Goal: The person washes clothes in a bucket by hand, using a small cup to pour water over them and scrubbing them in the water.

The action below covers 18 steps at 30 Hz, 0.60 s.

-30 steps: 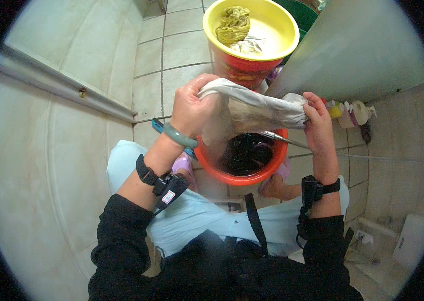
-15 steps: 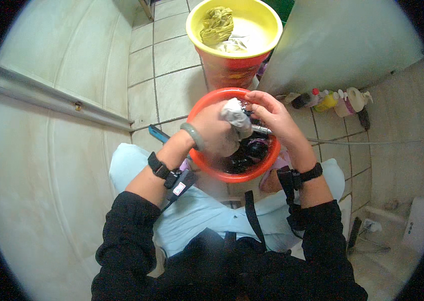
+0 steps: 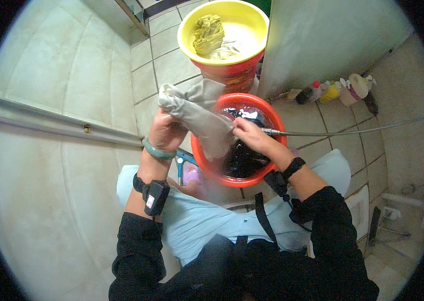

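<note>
A pale whitish sock-like cloth (image 3: 199, 118) is stretched between my hands over the left side of a red-orange basin (image 3: 274, 169). My left hand (image 3: 166, 131), with a green bangle at the wrist, grips its bunched upper end left of the basin. My right hand (image 3: 253, 136) pinches the cloth's right edge above the basin, its fingers closed. Dark cloth (image 3: 244, 159) lies in water in the basin. A metal shower hose (image 3: 317, 134) runs in from the right past my right hand; its end in the basin is partly hidden.
Beyond the basin stands a yellow basin (image 3: 242, 37) on a red bucket (image 3: 227, 75), with yellowish and white cloths inside. Several bottles (image 3: 330, 93) line the right wall. A blue-handled tool (image 3: 182, 163) lies near my left foot. Wall panels (image 3: 51, 165) rise at the left.
My left hand has lifted the whitish cloth out to the left, and it is now unfolded. My right hand has come down from the far rim to pinch its edge.
</note>
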Motion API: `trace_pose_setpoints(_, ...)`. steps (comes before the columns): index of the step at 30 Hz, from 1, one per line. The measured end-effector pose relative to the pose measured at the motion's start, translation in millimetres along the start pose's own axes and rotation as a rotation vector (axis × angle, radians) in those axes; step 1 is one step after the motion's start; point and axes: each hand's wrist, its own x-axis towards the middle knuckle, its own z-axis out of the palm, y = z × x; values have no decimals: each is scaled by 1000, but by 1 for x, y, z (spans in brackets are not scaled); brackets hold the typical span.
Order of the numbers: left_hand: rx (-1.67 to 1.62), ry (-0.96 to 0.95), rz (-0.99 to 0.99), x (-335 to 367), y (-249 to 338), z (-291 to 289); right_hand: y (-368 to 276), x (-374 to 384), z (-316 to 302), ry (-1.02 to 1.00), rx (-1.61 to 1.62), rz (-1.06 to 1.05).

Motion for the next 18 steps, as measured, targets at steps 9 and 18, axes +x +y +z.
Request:
trace_pose_setpoints(9, 293, 52, 2, -6, 20, -16, -87, -20, -54, 235, 798, -82)
trace_pose_setpoints(18, 1142, -466, -163, 3, -27, 24, -79, -16, -34, 99, 419, -90)
